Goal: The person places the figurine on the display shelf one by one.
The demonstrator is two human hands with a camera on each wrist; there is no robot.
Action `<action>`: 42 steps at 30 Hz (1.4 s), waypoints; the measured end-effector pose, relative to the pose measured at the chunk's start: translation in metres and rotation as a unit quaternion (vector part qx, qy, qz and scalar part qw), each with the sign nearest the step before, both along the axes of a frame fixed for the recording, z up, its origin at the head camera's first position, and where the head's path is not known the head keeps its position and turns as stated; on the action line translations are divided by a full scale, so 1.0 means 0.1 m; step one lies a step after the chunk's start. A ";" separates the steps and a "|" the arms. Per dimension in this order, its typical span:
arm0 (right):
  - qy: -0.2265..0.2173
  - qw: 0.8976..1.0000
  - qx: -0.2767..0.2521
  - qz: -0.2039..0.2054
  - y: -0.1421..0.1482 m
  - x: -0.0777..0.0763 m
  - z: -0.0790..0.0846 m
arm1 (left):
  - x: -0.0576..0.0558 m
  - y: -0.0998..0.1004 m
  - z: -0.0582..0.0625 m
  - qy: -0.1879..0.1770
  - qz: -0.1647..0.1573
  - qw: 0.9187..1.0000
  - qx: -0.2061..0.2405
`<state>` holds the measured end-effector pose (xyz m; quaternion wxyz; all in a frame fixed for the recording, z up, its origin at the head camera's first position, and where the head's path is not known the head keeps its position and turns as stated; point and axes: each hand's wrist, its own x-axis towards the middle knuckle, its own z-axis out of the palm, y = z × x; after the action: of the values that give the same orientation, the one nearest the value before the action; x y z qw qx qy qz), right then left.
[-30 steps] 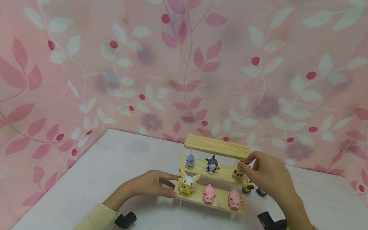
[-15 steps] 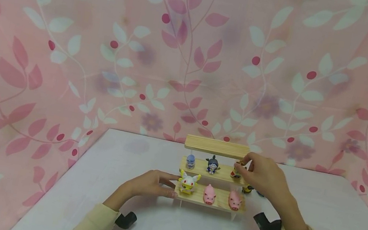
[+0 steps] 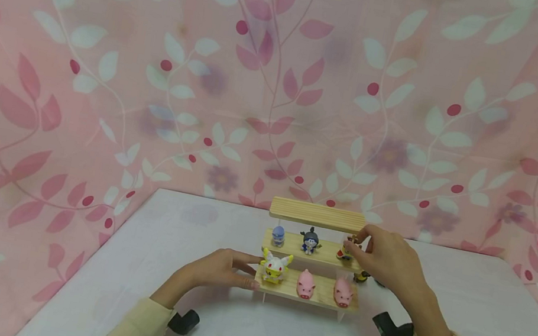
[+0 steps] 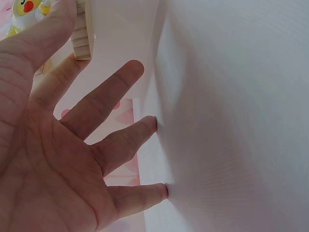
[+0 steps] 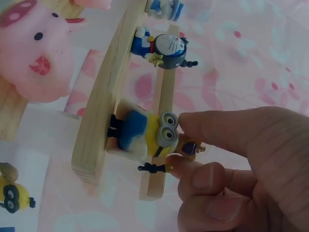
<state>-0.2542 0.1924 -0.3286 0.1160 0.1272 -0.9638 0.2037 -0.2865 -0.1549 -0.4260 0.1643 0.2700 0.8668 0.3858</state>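
Note:
A three-tier wooden display stand [image 3: 317, 214] with clear supports stands on the table. My left hand [image 3: 218, 270] holds the left end of its bottom board [image 4: 83, 46] between thumb and index finger, the other fingers spread toward the tabletop. My right hand [image 3: 395, 261] pinches the crown-like top of a minion figurine [image 5: 133, 130] by thumb and index finger. The minion's feet are at the right end of the middle board [image 5: 94, 159]. Left of it are a dark-capped cat figurine [image 5: 169, 48] and a small blue figurine [image 3: 278, 236].
On the bottom board sit a white-and-yellow figurine [image 3: 275, 270] and two pink pigs [image 3: 305, 284]. Another minion [image 5: 14, 195] stands beyond the stand's right end, partly behind my right hand in the head view. A pink leaf-patterned cloth [image 3: 259, 100] hangs behind the white-covered table [image 3: 114, 309].
My right hand has shifted slightly left and down with the minion figurine, which is now lower on the middle board. The left hand has stayed on the stand.

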 end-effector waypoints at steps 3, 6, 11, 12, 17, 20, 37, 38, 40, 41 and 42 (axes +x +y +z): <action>-0.002 1.000 0.000 0.000 0.01 0.03 0.01 | 0.01 0.00 0.00 -0.004 0.004 1.000 0.000; -0.006 1.000 -0.001 0.001 0.02 0.07 0.04 | 0.01 0.00 0.01 -0.005 0.006 1.000 0.000; -0.001 1.000 -0.001 0.002 0.06 0.14 0.08 | 0.01 0.00 0.02 -0.005 0.005 1.000 0.004; 0.001 1.000 0.001 0.002 0.07 0.15 0.09 | 0.01 0.00 0.02 -0.004 0.004 1.000 0.004; 0.004 1.000 0.011 0.006 0.12 0.20 0.09 | 0.01 -0.01 0.02 -0.001 0.000 1.000 0.005; -0.002 1.000 0.014 0.006 0.16 0.23 0.08 | 0.01 -0.02 0.02 -0.001 -0.001 1.000 0.007; -0.037 0.999 0.012 0.009 0.35 0.23 -0.10 | 0.00 -0.01 0.00 0.006 -0.001 1.000 0.001; -0.039 0.999 0.012 0.008 0.36 0.22 -0.11 | 0.00 -0.01 0.00 0.005 0.000 1.000 0.001; -0.044 0.999 0.013 0.004 0.37 0.19 -0.15 | 0.00 -0.01 0.00 0.002 0.001 1.000 0.001; -0.048 0.999 0.014 0.001 0.38 0.17 -0.17 | 0.00 -0.01 0.01 0.001 0.002 1.000 0.000; -0.053 0.999 0.014 -0.001 0.39 0.15 -0.19 | 0.00 0.00 0.01 0.001 0.003 1.000 -0.001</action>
<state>-0.2388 0.2312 -0.3473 0.0634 0.1169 -0.9715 0.1961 -0.2860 -0.1554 -0.4251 0.1627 0.2677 0.8678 0.3856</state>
